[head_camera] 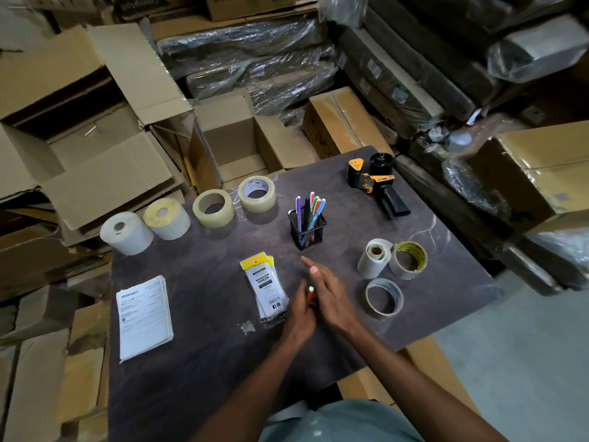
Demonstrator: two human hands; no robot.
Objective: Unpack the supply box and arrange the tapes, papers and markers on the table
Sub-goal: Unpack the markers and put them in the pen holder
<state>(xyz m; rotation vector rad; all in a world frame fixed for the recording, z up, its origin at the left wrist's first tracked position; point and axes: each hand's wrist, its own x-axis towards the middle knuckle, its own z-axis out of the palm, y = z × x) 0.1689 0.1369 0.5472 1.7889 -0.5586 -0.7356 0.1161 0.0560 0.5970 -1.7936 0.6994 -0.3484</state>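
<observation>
Both hands meet at bench centre: left hand (299,311) pinches a marker (310,290), likely bound for the mesh cup (306,229) at 12 o'clock. Right hand (328,296) lies beside it with fingers straight; can't tell if it helps hold. Cup has about six markers, kept upright. Four rolls (215,208) lined at 10 o'clock, three tape rolls (384,298) at 3, paper stack (145,317) at 9, label packs (266,288) touching left hand, one dispenser (376,183) at 1.

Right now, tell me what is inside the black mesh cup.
The mesh cup holds several coloured pens standing upright; their lower ends show only dimly through the mesh.
</observation>
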